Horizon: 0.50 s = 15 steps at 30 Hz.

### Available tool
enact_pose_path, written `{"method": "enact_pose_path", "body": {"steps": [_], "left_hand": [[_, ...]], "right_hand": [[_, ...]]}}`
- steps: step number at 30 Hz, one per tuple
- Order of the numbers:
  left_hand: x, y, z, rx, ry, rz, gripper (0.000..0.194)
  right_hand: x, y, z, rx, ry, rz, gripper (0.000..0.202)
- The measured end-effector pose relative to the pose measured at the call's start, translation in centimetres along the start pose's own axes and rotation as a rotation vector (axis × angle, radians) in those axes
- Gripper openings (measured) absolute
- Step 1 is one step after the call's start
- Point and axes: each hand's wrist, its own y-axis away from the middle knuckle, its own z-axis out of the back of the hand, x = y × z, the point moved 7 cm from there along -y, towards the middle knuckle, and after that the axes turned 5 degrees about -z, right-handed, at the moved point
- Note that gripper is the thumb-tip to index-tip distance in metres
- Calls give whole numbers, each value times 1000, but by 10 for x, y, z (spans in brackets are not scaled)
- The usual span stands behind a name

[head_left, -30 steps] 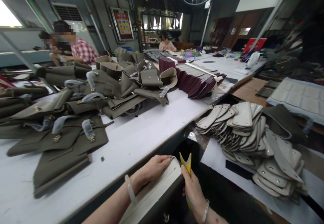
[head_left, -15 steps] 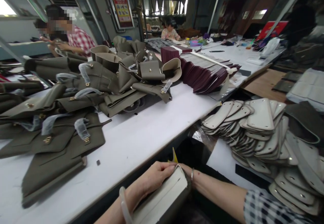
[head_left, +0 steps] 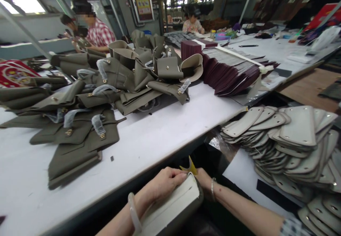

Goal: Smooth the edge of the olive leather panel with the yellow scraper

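- The bag panel (head_left: 170,207), olive outside with a pale lining edge, sits at the near edge of the desk (head_left: 165,129), low in the middle of the view and half over the dark gap below.
- The left hand (head_left: 165,182) lies on the panel's far top corner, fingers curled together and pressing on the rim.
- The right hand (head_left: 204,179) meets it from the right at the same corner; its fingers are mostly hidden behind the panel, so I cannot tell whether they are apart or closed, though they appear to be pinching something.
- A small yellow piece (head_left: 189,166) sticks up between the two hands, just at that corner; what it is I cannot make out.
- As a judgement: the work on this one panel looks to be in the middle, with the corner in hand and the rest of the edge untouched.
- To the left, on the desk, lie many olive bag pieces (head_left: 82,136) with clasps wrapped in clear film, some flat and some heaped farther back.
- To the right, a fanned heap of grey oval bases (head_left: 287,140) spreads over a lower surface.
- Farther off sits a row of maroon pieces (head_left: 229,74).
- Other people (head_left: 96,33) work at the far end.
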Motion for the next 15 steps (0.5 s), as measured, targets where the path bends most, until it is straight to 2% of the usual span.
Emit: {"method": "enact_pose_path", "body": {"steps": [3, 4, 6, 8, 10, 12, 15], "left_hand": [[3, -1, 2, -52, 16, 25, 48], [5, -1, 3, -71, 19, 36, 51], [8, -2, 4, -103, 22, 58, 56], [11, -2, 4, -117, 21, 67, 60], [13, -1, 4, -122, 19, 66, 65], [13, 0, 6, -132, 27, 56, 73], [12, 1, 7, -145, 45, 44, 78]], "right_hand": [[18, 19, 59, -51, 179, 29, 42], [25, 26, 73, -17, 237, 22, 47], [38, 41, 87, 145, 370, -19, 54], [52, 53, 84, 310, 525, -34, 54], [69, 55, 72, 369, 684, 34, 47], [90, 48, 59, 294, 839, 188, 40], [118, 38, 48, 80, 1046, 431, 32]]}}
